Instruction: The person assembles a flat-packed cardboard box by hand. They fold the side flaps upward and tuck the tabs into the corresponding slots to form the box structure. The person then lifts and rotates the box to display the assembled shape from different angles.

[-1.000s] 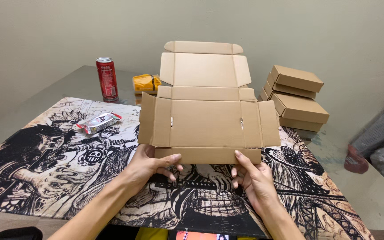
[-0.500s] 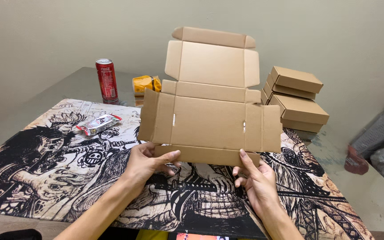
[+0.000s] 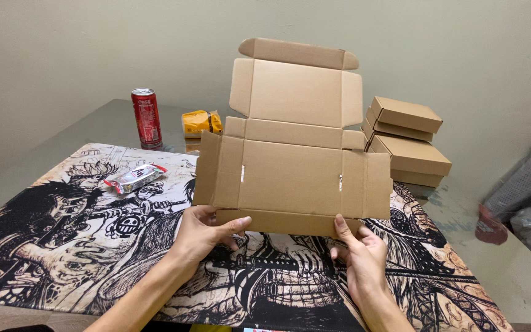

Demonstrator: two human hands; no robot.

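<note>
Plain beige wall behind, grey counter (image 3: 487, 270) below with a big black-and-white illustrated mat (image 3: 62, 246) spread over it, and both hands are up on a flat cardboard box blank (image 3: 293, 178). Left hand (image 3: 207, 230) pinches the near-left corner of the blank, thumb lying along the front flap, fingers tucked behind it. Right hand (image 3: 361, 252) takes the near-right edge the same way, thumb pressed up on the front, the other fingers curled underneath. So both hands are closed on the cardboard, one at each end of the bottom flap, which looks like the way to hold a floppy sheet level and square.

That blank is lifted clear of the mat and tilted up toward the camera, side panels splayed out, the lid section with its tuck flap standing tall at the back. Creases show plainly across the middle panel.

Out to the right, just past the blank's edge, sits a stack of finished brown boxes (image 3: 410, 144), closed and piled at the mat's far corner, out of the working area. To the left, a crumpled silver and red wrapper (image 3: 135, 178) lies on the mat. Farther back stands a red drinks can (image 3: 147, 117), upright, with a yellow packet (image 3: 201, 123) beside it. Grey bags (image 3: 527, 197) sit off the counter at far right.
</note>
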